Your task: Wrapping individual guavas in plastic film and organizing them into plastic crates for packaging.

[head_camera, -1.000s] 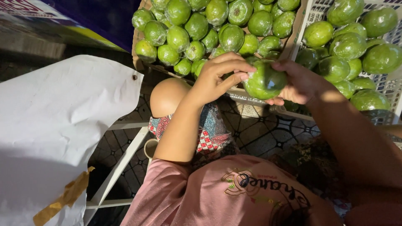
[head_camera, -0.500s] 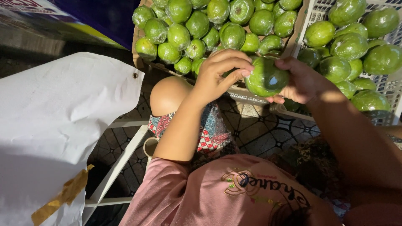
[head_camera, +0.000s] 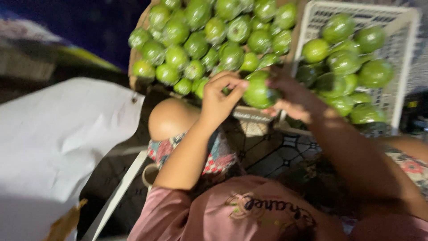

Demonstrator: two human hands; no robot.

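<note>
1. Now a round green fruit [head_camera: 258, 93] is gripped between both hands, the right hand [head_camera: 294, 99] cupped behind it, the left hand [head_camera: 220, 100] pinching at its near face.
2. Since a second ago, the fruit has been kept raised; the view has blurred.
3. Beyond the fingers, a brown box [head_camera: 141, 27] of green fruit is seen; right of it, a white crate [head_camera: 403, 67].

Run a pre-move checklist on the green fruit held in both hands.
1. Fruit held: ok, the left hand and the right hand are both on it.
2. Fruit clear of the piles: ok, it sits above the gap between the two containers.
3. Room in the white basket: cannot tell, green fruit covers most of it.
4. Brown box steady: cannot tell, only its rim shows.
5. Fruit skin sound: cannot tell, the picture is blurred.
6. White sheet out of the way: ok, well off to the left.
</note>
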